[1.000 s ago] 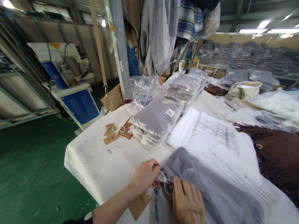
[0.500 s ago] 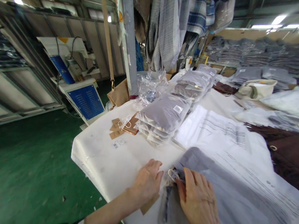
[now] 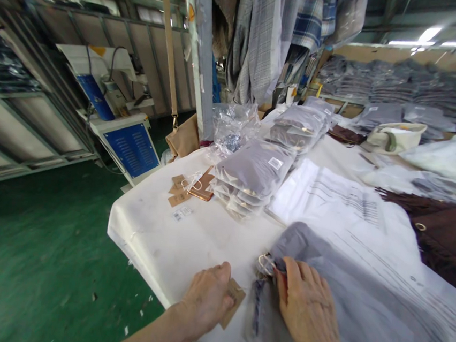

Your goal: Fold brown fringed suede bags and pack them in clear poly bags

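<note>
A grey fabric piece [image 3: 345,290] lies at the table's near right, partly on white printed plastic. My right hand [image 3: 308,302] is closed at its left edge, thumb and fingers on the fabric beside a pale string loop [image 3: 265,264]. A dark tassel-like strip in clear plastic [image 3: 257,308] lies just left of that hand. My left hand [image 3: 210,295] has curled fingers at a brown cardboard tag [image 3: 234,303], which sticks out on its right side; the fingertips are partly hidden.
Stacked bagged grey items [image 3: 252,173] stand behind on the white table [image 3: 145,227], beside brown tags [image 3: 180,190]. Brown fringed fabric [image 3: 443,240] lies right. A metal post [image 3: 204,56] rises at the back; a blue-and-white machine [image 3: 129,148] stands left.
My left hand has moved left and slightly down, onto the brown tag, away from the string loop. My right hand has stayed at the fabric's edge.
</note>
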Available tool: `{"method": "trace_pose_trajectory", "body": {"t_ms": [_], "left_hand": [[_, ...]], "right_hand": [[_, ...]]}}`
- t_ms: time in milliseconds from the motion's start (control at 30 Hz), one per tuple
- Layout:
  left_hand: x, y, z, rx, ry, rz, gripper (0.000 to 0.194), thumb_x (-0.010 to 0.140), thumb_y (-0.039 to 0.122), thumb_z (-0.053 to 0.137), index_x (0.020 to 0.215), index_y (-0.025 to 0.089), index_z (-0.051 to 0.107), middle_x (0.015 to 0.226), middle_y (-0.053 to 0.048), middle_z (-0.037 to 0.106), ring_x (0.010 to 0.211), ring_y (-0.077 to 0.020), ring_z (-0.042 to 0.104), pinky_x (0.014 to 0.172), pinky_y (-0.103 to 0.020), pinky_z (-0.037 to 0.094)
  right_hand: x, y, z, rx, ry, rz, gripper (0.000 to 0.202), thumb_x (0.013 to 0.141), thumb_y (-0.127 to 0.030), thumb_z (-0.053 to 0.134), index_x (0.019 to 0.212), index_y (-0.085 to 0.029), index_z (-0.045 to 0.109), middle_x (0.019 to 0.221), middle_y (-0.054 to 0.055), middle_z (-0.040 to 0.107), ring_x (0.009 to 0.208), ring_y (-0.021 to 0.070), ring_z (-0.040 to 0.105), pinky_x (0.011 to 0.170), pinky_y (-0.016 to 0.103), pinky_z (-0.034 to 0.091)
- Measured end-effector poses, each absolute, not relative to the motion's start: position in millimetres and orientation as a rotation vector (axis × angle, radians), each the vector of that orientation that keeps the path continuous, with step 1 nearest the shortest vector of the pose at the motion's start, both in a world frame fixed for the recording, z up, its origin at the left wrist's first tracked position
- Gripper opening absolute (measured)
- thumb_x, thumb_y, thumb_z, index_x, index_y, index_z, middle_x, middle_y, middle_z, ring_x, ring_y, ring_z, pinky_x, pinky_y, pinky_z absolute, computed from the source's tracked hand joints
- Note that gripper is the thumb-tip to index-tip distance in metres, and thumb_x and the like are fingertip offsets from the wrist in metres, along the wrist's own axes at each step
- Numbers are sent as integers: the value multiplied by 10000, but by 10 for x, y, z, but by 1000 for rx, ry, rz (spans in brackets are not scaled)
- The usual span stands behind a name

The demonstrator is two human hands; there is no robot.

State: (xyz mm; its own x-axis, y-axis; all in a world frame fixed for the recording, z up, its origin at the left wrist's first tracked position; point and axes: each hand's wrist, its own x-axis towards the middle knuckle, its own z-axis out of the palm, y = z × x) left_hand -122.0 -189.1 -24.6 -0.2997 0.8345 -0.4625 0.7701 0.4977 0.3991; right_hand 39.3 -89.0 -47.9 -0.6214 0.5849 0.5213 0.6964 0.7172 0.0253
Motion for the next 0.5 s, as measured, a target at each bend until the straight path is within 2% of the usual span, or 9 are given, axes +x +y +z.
{"method": "trace_pose_trajectory", "body": {"t_ms": [100, 200, 267, 367, 433, 500], "left_hand": [[-1191, -1927, -285, 1335, 2128, 186, 263, 711, 169, 521, 974, 187, 513, 984, -62, 618, 893, -240, 614, 773, -329, 450], [-1159, -1996, -273, 1373, 2130, 210, 327, 711, 223, 581, 1028, 189, 510, 1065, -78, 569, 945, -256, 593, 811, -353, 454], [-1168, -1998, -243, 1368, 2109, 215, 339, 709, 238, 614, 1032, 186, 524, 1075, -81, 559, 958, -257, 585, 829, -356, 456], [-1220, -1833, -220, 1420, 2121, 368, 212, 794, 194, 507, 997, 172, 562, 1040, -82, 579, 953, -232, 583, 851, -345, 450], [-1247, -1612, -250, 1515, 2104, 528, 255, 818, 148, 447, 1042, 168, 567, 1052, -79, 591, 983, -205, 570, 891, -315, 433], [-1245, -1356, -311, 1583, 2045, 611, 307, 800, 134, 474, 1093, 167, 561, 1043, -65, 612, 969, -179, 574, 890, -273, 434]], "right_hand": [[409, -901, -511, -988, -2510, -380, 150, 873, -157, 424, 759, -213, 502, 673, 27, 539, 629, 207, 491, 623, 336, 323], [407, -855, -561, -986, -2542, -451, 240, 847, -77, 381, 681, -228, 466, 634, 27, 517, 605, 203, 479, 616, 335, 325], [394, -810, -557, -979, -2521, -448, 247, 861, -92, 365, 675, -228, 453, 621, 25, 507, 595, 198, 471, 611, 329, 333], [356, -775, -479, -908, -2482, -342, 229, 899, -157, 357, 709, -220, 467, 626, 19, 510, 601, 191, 473, 602, 313, 348], [343, -805, -421, -834, -2434, -232, 201, 913, -194, 361, 773, -204, 505, 673, 24, 540, 635, 184, 492, 618, 302, 368], [373, -884, -412, -750, -2392, -150, 172, 915, -214, 378, 870, -175, 539, 739, 38, 575, 675, 171, 511, 653, 290, 391]]}}
